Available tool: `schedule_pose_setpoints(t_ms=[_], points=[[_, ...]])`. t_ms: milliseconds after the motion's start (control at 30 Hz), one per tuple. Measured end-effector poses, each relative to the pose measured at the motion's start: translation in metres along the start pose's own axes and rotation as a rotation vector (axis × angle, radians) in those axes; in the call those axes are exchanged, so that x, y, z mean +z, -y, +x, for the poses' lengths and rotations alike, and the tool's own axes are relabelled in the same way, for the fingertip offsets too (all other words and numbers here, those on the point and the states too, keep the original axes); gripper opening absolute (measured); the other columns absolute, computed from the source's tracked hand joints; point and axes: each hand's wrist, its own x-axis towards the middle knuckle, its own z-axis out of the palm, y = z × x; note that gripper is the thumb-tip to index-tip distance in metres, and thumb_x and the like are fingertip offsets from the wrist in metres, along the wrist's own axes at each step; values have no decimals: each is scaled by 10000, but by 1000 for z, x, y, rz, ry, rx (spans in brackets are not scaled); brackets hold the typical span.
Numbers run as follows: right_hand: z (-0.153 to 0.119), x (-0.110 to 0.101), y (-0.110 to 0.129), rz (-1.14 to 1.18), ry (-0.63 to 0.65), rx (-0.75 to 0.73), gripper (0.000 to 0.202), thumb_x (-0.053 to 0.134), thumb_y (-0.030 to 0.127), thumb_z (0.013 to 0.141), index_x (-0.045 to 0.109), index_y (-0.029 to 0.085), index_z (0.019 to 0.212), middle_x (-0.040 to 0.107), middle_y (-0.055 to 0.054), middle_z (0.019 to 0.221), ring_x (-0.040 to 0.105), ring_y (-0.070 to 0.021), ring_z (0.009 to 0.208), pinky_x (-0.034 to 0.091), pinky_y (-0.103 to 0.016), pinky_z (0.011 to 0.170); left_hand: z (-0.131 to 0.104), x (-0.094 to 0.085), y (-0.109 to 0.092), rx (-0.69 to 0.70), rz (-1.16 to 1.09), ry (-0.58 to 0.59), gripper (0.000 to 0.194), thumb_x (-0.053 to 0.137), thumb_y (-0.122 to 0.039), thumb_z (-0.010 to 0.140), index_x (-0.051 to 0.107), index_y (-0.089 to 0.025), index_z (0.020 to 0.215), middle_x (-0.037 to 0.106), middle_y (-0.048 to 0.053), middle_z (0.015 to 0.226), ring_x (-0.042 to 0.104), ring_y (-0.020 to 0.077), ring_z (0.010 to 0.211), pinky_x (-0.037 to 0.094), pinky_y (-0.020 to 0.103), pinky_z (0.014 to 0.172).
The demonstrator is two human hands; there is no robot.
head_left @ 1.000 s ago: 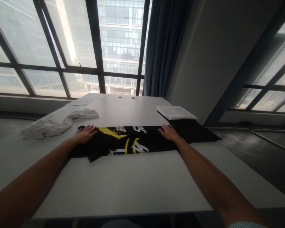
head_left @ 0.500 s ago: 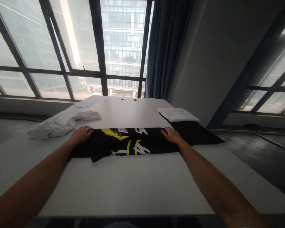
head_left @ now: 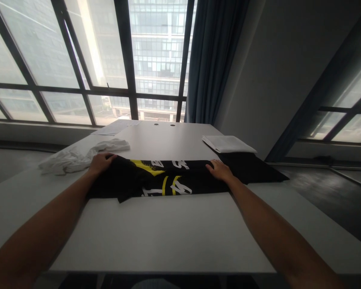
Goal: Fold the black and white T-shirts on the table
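A black T-shirt (head_left: 156, 180) with yellow and white print lies in a long folded strip across the table in front of me. At its far left corner my left hand (head_left: 103, 162) is closed on the cloth, which is raised a little there. My right hand (head_left: 220, 170) grips the far edge near the right end, its fingers curled at the cloth. The fingertips of both hands are partly hidden. A short flap, like a sleeve, sticks out toward me at the lower left of the shirt.
Beyond my left hand lies a crumpled white cloth (head_left: 75, 158), with papers (head_left: 110, 128) farther back. To the right, a folded white cloth (head_left: 228, 144) rests on black fabric (head_left: 252, 168). The white table (head_left: 165, 237) reaches toward windows and a blue curtain (head_left: 216, 60).
My left hand has risen slightly, lifting the shirt's far left corner with it. The right hand stays at the far right edge. The view has shifted a little.
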Motion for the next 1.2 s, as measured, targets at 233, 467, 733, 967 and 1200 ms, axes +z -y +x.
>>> schedule_pose_setpoints(t_ms=[233, 467, 733, 967, 1200], points=[[-3, -4, 3, 4, -2, 0, 617, 336, 514, 1030, 481, 145, 1502, 412, -150, 1603, 346, -298, 1494, 310, -498, 1187, -1, 2, -8, -180, 123, 0, 541, 526, -556, 926, 748, -97, 1108, 746, 156, 1091, 642, 357, 1067, 482, 429, 926], [-9, -9, 9, 8, -74, 4, 554, 371, 472, 1033, 526, 144, 1452, 484, -167, 1549, 401, -305, 1453, 276, -543, 1179, 18, -15, -15, -174, 187, 14, 608, 438, -580, 962, 711, -116, 1244, 704, 161, 1229, 603, 403, 1185, 466, 473, 972], [-23, -21, 42, 101, -203, -276, 405, 499, 389, 1010, 654, 169, 1312, 625, -137, 1413, 545, -272, 1336, 349, -451, 1157, 16, -5, -68, 22, 225, 76, 432, 464, -447, 924, 766, -193, 1102, 708, 134, 1249, 664, 342, 1104, 500, 430, 946], [-36, -14, 80, 226, -122, -484, 274, 604, 300, 961, 749, 241, 1186, 691, -73, 1328, 635, -244, 1233, 469, -398, 1077, -48, 20, -137, 401, 60, 458, 928, 579, -805, 768, 496, -260, 1515, 454, 136, 1579, 460, 377, 1406, 386, 489, 1133], [-28, -12, 66, 292, -48, -436, 268, 655, 312, 938, 758, 232, 1172, 663, -80, 1374, 612, -247, 1273, 463, -400, 1103, -69, 30, -117, 449, 122, 595, 717, 341, -650, 1000, 259, -312, 1628, 144, 66, 1697, 110, 317, 1570, 72, 578, 1239]])
